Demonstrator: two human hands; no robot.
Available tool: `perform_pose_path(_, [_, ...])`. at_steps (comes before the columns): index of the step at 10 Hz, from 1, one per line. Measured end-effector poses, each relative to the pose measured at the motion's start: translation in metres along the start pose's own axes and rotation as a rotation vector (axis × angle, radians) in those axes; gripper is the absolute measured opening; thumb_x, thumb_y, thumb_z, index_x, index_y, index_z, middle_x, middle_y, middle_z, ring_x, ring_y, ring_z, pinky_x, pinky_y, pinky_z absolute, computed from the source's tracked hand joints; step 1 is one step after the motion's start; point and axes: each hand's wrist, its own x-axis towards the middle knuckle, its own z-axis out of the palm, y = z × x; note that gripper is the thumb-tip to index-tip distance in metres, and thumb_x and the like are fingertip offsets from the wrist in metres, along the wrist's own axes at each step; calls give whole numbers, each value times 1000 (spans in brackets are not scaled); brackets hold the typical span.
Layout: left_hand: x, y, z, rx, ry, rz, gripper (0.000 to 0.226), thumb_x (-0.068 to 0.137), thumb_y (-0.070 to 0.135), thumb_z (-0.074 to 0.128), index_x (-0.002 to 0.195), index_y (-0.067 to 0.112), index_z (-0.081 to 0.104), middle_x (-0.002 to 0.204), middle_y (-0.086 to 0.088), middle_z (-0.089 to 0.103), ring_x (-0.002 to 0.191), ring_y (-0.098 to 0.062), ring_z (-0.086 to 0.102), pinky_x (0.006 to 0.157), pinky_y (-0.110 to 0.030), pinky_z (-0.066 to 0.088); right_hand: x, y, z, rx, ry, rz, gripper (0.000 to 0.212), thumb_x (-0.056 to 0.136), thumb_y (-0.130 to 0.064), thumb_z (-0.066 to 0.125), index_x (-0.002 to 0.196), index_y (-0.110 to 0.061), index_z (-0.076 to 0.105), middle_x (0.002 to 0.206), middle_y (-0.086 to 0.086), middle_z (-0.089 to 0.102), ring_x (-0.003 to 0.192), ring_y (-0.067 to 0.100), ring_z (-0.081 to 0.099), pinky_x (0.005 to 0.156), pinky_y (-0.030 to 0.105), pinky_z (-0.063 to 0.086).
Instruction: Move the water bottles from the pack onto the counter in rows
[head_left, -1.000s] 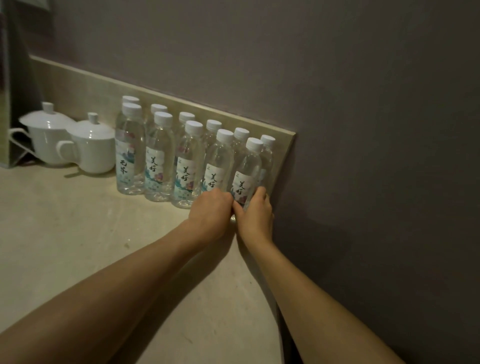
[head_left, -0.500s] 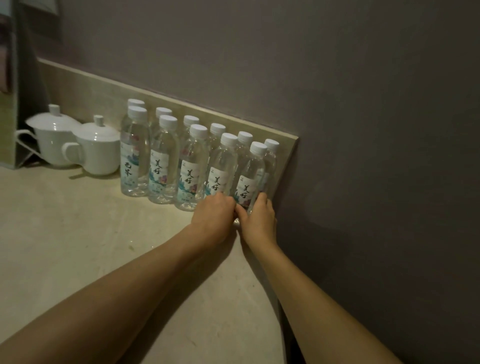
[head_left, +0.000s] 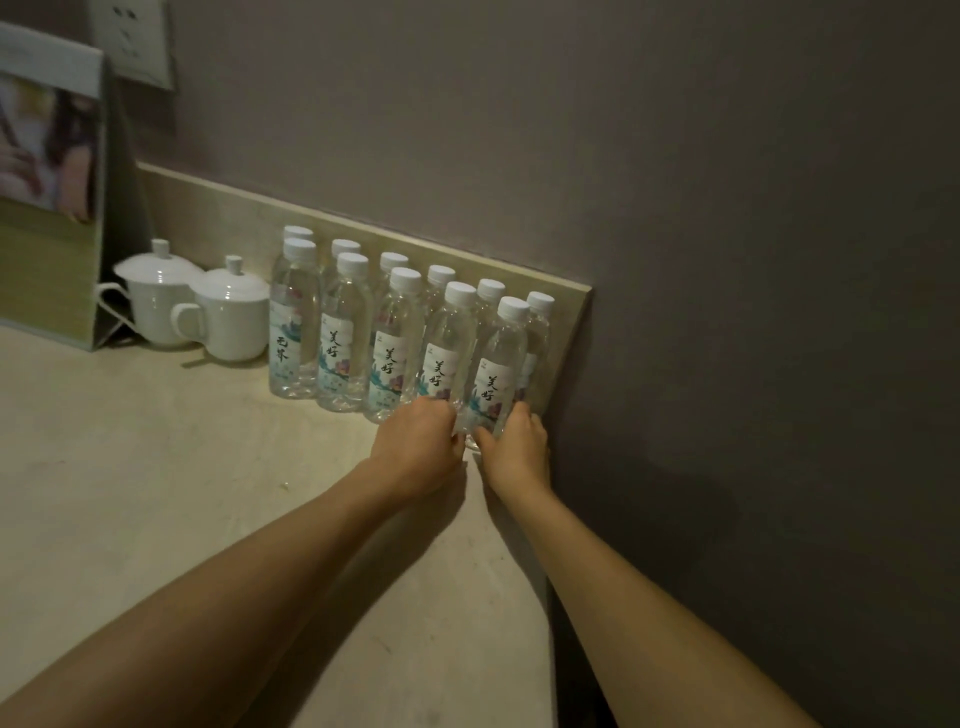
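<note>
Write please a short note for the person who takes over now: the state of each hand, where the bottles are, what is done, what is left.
Left hand: curled on the base of the front-row bottle second from the right.
Right hand: on the base of the rightmost front bottle, at the counter's right end.
Bottles: eleven caps visible, in two rows against the backsplash, beside two white lidded cups.
Done: both rows stand upright.
Left: finish squaring the right end. No pack is in view, so I cannot tell if more bottles remain.
</note>
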Motion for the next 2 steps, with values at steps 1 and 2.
perform_pose_path(1, [-9, -3, -11, -2, 2, -35, 28, 91, 32, 56, 83, 10, 70, 76, -6, 66, 73, -24, 64, 65, -34, 53, -2, 2, 1, 18, 0, -16, 44, 89, -25, 64, 125, -5, 48, 129, 16, 53, 117, 34, 53, 92, 37, 45])
perform_pose_path(2, [-14, -8, -15, -10, 15, -88, 29, 89, 34, 58, 83, 10, 73, 78, -8, 70, 72, -23, 65, 67, -34, 55, -2, 2, 0, 48, 16, 24, 42, 90, -23, 63, 126, -4, 49, 129, 16, 53, 116, 33, 54, 92, 38, 46])
